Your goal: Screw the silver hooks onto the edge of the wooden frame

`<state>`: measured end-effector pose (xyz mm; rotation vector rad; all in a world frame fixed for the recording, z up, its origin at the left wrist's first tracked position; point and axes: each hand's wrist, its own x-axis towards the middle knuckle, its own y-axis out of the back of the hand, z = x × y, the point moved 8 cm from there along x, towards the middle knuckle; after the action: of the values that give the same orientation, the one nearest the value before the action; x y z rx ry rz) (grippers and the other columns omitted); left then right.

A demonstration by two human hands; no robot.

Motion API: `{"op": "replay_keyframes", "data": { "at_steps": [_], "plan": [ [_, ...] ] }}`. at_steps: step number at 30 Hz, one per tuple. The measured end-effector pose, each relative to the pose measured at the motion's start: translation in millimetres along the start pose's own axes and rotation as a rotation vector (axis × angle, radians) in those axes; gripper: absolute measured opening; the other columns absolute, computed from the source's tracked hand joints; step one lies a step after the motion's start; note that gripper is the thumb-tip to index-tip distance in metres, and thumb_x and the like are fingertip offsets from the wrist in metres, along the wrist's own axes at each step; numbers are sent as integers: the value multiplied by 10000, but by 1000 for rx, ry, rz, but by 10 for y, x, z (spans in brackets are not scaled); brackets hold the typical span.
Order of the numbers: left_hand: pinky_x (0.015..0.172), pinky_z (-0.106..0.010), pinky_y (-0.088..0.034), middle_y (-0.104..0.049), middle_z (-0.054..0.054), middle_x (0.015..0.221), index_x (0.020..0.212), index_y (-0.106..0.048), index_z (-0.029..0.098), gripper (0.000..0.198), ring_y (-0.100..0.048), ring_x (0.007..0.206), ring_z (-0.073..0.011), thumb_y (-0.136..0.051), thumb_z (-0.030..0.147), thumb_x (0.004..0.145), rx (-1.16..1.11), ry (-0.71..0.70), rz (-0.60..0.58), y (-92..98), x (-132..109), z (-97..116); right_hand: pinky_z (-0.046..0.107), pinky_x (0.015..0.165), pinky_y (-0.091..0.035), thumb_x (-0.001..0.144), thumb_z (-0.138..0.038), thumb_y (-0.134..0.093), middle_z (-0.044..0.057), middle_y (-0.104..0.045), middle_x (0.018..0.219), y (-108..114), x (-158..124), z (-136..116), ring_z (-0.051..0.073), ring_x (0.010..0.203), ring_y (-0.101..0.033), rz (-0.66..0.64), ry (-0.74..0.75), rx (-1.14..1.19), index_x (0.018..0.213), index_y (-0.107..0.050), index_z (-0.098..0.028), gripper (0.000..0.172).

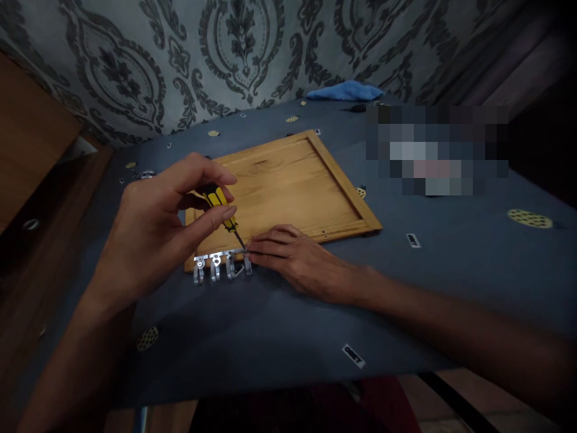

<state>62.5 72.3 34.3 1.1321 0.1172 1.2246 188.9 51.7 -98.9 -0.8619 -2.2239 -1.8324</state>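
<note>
A framed wooden board (288,186) lies flat on a blue-grey cloth-covered table (451,270). A metal hook rail (220,264) with several silver hooks sits along the board's near edge. My left hand (157,228) pinches the yellow-and-black handle of a small screwdriver (220,210), and the tip points down at the rail's right end. My right hand (293,255) rests on the cloth with its fingertips pressed together against that same end of the rail, right by the screwdriver tip.
A blue cloth (345,91) lies at the far edge of the table against patterned wallpaper. A wooden surface (27,138) stands at the left. A blurred patch covers something at the right back. A small metal part (144,174) lies left of the board.
</note>
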Motion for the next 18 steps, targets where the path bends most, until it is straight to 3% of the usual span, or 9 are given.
{"op": "replay_keyframes", "data": {
  "at_steps": [6,11,18],
  "plan": [
    [705,-309,-518,-702,2,969,1079,-659,264,160,-652,806,-152,-633,362,956,218,16,-48,-82,29,1,488,1060,-443,934,-51,-502,114,-687,1336,3,5,-12,257,1275,-571,-10,11,18,1332,-627,-120,423],
    [721,-343,-537,-686,-5,987,1097,-670,296,168,-632,780,-166,-645,359,943,241,24,-34,-86,20,17,470,1070,-433,937,-44,-497,103,-692,1333,16,8,-18,253,1270,-572,8,17,-6,1312,-637,-112,406],
    [828,-331,-560,-706,-16,1184,1200,-652,282,268,-691,989,-189,-669,308,933,101,22,-85,-41,-6,2,432,1061,-426,953,-63,-505,89,-700,1322,15,14,-19,239,1231,-596,15,22,-27,1307,-641,-127,384]
  ]
}}
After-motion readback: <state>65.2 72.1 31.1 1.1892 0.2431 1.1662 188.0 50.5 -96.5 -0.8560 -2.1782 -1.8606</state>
